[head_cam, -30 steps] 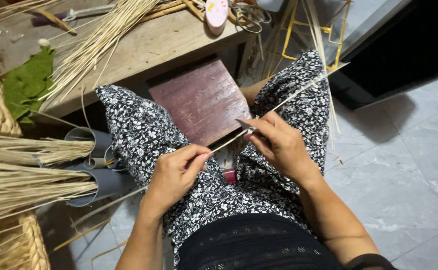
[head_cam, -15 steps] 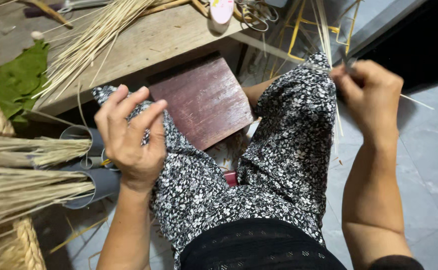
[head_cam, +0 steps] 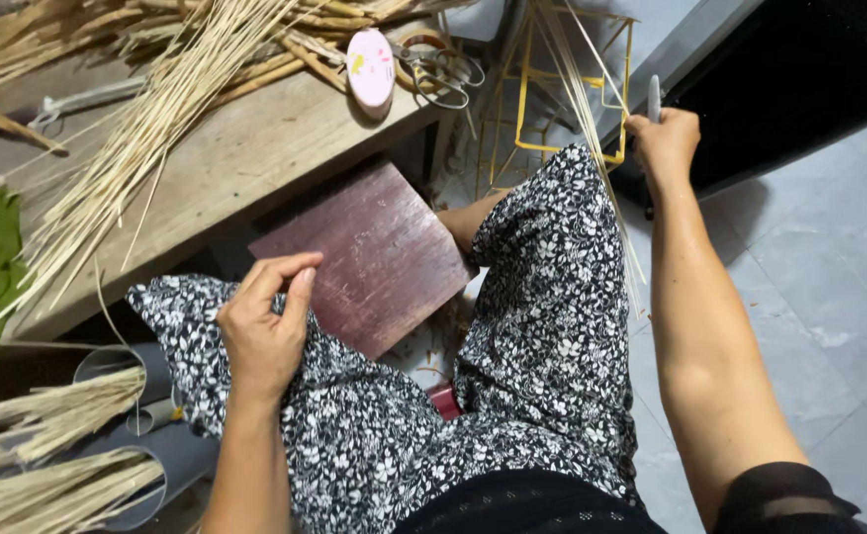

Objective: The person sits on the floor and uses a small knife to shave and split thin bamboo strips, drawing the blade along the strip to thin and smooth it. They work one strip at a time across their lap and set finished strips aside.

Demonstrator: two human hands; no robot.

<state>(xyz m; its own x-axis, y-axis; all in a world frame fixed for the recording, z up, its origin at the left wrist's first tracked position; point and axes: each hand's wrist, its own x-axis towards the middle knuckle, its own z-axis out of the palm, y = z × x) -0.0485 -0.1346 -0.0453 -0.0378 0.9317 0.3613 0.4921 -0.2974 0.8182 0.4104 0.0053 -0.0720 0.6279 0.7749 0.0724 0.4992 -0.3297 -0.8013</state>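
Pale split cane strips (head_cam: 592, 119) were seen held at the right hand (head_cam: 663, 143), which was stretched out past the right knee, beside a yellow wire frame (head_cam: 522, 99). Its fingers were closed round the strips together with a slim grey tool (head_cam: 654, 97) standing upright from the fist; whether a blade was exposed could not be told. The left hand (head_cam: 260, 336) was rested on the left thigh over the patterned trousers (head_cam: 542, 326), with thumb and forefinger pressed tip to tip and the other fingers curled; anything pinched between them was too thin to be made out. A dark red board (head_cam: 369, 257) was lying between the knees, tilted, against the bench (head_cam: 245, 148). On the bench, a loose sheaf of strips (head_cam: 146, 138), scissors (head_cam: 438, 69) and a pink oval item (head_cam: 371, 67) were noted. Grey tubes (head_cam: 146, 465) holding straw were lying at lower left. Risk judged: the long strips could be snagged in the frame or kinked, because they were gripped at one end only; the tool, held in the same fist, could be let slip toward the leg.
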